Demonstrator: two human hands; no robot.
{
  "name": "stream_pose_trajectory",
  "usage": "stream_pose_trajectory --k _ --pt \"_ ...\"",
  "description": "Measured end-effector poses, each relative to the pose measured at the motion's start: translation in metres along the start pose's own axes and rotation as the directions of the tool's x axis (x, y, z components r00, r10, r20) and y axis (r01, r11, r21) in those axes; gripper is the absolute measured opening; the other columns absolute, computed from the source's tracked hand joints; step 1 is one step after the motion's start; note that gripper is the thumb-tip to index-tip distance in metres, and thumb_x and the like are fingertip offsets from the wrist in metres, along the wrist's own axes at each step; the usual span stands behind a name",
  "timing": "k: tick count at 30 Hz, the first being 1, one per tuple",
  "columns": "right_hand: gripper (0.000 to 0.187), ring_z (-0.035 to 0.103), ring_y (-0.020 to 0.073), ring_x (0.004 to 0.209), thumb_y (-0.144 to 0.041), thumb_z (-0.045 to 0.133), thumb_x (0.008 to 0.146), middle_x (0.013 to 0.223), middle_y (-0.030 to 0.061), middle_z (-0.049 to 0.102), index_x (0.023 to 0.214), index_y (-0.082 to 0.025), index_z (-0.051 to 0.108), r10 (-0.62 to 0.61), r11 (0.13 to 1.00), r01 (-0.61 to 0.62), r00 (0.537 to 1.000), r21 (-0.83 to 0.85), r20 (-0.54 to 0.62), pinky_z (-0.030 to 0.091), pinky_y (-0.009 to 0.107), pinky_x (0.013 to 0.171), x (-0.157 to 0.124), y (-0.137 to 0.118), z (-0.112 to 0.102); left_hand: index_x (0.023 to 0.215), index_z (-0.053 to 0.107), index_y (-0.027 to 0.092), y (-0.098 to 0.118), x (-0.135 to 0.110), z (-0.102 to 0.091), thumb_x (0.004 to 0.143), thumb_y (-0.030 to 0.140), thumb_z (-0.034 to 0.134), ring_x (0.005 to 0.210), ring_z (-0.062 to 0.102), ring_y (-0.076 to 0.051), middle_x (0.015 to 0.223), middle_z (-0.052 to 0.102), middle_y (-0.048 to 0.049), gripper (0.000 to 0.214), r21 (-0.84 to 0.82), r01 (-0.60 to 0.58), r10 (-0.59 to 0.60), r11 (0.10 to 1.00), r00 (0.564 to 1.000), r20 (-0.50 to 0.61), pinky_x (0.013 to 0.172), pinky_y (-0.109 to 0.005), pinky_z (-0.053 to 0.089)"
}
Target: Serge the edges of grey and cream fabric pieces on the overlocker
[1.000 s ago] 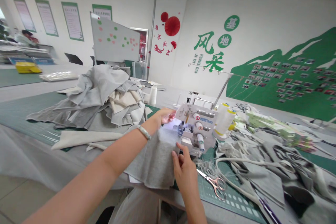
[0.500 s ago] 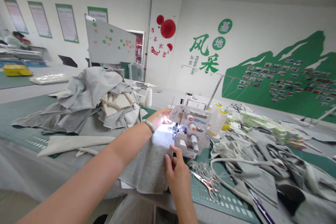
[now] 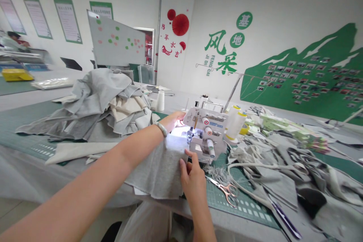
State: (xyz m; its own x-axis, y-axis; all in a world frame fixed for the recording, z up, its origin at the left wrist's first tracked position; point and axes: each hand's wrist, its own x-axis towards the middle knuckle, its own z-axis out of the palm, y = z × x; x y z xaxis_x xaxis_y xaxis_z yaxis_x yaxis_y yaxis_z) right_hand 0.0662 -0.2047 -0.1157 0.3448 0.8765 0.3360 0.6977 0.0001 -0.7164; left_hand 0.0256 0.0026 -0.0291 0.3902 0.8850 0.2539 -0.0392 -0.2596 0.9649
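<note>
A white overlock sewing machine (image 3: 205, 134) stands on the table, its lit needle area facing me. A grey jersey cloth (image 3: 157, 170) runs under its presser foot and hangs over the table's front edge. My left hand (image 3: 173, 120) lies flat on the cloth behind the foot, close to the machine's left side. My right hand (image 3: 191, 172) pinches the cloth's edge in front of the machine. Rose-gold scissors (image 3: 225, 193) lie on a green cutting mat (image 3: 244, 206) just right of that hand. Two white thread cones (image 3: 235, 125) stand behind the machine.
A heap of grey and cream cloth (image 3: 107, 107) rises left of my left hand. Tangled grey strips (image 3: 272, 170) cover the table on the right. A white thread cone (image 3: 160, 101) stands farther back. A person (image 3: 15, 41) works at the far left.
The whole scene has shifted left and slightly up in view as my head turned. Both hands stay on the cloth near the machine, and the scissors have not moved on the mat.
</note>
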Motion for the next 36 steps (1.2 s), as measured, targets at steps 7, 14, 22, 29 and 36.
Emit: stream_pose_trajectory --k 7,14,22,29,36 --pt "0.037 0.060 0.0188 0.051 -0.038 0.038 0.091 0.061 -0.0014 0.066 0.121 -0.020 0.053 0.002 1.000 -0.002 1.000 -0.011 0.006 0.033 0.024 0.050 -0.002 -0.003 -0.003 0.067 0.061 0.016 0.010 -0.078 -0.025 0.078 0.020 0.054 0.074 0.055 -0.015 0.071 0.061 -0.0016 0.014 0.264 -0.122 0.182 0.957 0.959 -0.217 0.076 -0.027 0.044" --pt "0.037 0.067 0.0220 0.058 -0.037 0.036 0.092 0.067 0.0028 0.071 0.120 -0.020 0.053 0.008 0.998 -0.008 1.000 -0.060 0.002 0.035 0.024 0.049 -0.004 -0.008 0.001 0.109 0.064 0.020 -0.009 -0.150 -0.024 0.092 0.024 0.045 0.108 0.056 -0.020 0.114 0.065 -0.0060 0.026 0.638 -0.544 0.370 0.545 0.839 0.400 0.097 -0.035 0.041" --pt "0.038 0.068 0.0241 0.062 -0.034 0.035 0.092 0.071 0.0046 0.071 0.124 -0.021 0.050 0.041 0.996 -0.037 0.998 -0.080 0.046 0.038 0.025 0.054 -0.006 -0.007 0.000 0.113 0.064 0.020 -0.010 -0.143 -0.023 0.092 0.026 0.046 0.107 0.053 -0.021 0.118 0.064 -0.0045 0.028 0.679 -0.544 0.348 0.493 0.839 0.419 0.097 -0.037 0.040" --pt "0.039 0.066 0.0219 0.058 -0.033 0.037 0.091 0.073 0.0036 0.071 0.125 -0.021 0.049 0.030 0.998 -0.028 0.999 -0.049 0.041 0.039 0.025 0.053 -0.007 -0.006 0.001 0.113 0.065 0.022 -0.009 -0.140 -0.025 0.090 0.025 0.048 0.106 0.053 -0.021 0.119 0.064 -0.0026 0.029 0.670 -0.538 0.336 0.512 0.843 0.421 0.096 -0.036 0.040" --pt "0.039 0.064 0.0195 0.054 -0.032 0.039 0.090 0.069 0.0005 0.070 0.127 -0.021 0.048 0.017 1.000 -0.017 0.999 0.015 0.044 0.038 0.023 0.051 -0.008 -0.004 0.001 0.111 0.063 0.021 -0.012 -0.141 -0.025 0.089 0.025 0.050 0.108 0.052 -0.021 0.118 0.064 -0.0039 0.026 0.680 -0.517 0.338 0.520 0.856 0.391 0.097 -0.037 0.039"
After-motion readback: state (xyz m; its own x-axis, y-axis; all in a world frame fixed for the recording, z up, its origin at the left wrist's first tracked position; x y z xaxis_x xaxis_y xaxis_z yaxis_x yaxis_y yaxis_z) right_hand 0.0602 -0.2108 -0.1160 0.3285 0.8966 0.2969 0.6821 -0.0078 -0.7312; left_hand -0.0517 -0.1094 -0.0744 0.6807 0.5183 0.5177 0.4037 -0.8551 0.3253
